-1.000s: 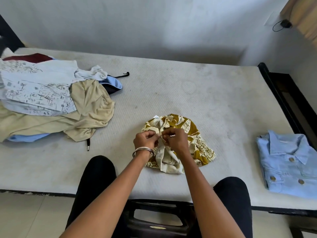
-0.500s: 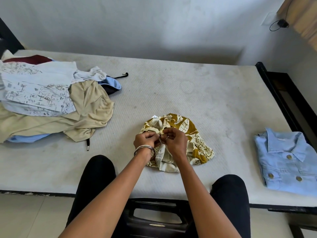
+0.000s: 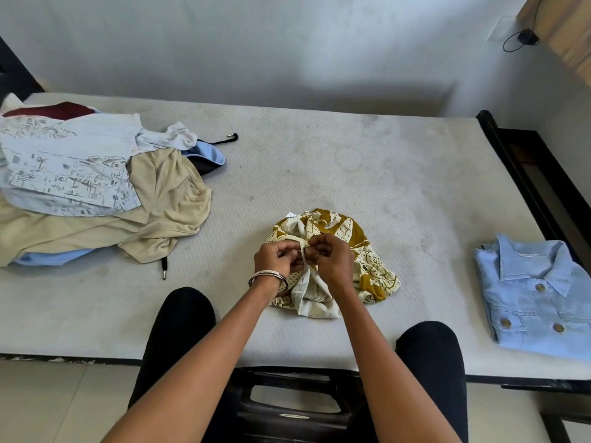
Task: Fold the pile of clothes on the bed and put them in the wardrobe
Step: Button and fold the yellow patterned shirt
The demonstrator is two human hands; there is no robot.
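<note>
Mattress [image 3: 319, 174] (stained) against grey wall [image 3: 224, 43], both hands [image 3: 278, 255] pinching mustard garment [image 3: 367, 270]

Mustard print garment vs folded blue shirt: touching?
Apart. The head view shows bare mattress between the mustard print garment and the folded blue shirt.

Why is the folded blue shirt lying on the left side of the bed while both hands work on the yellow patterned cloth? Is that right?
Not quite. In the head view the folded blue shirt lies on the right side of the bed. Both the left hand and right hand do pinch the yellow patterned cloth.
</note>
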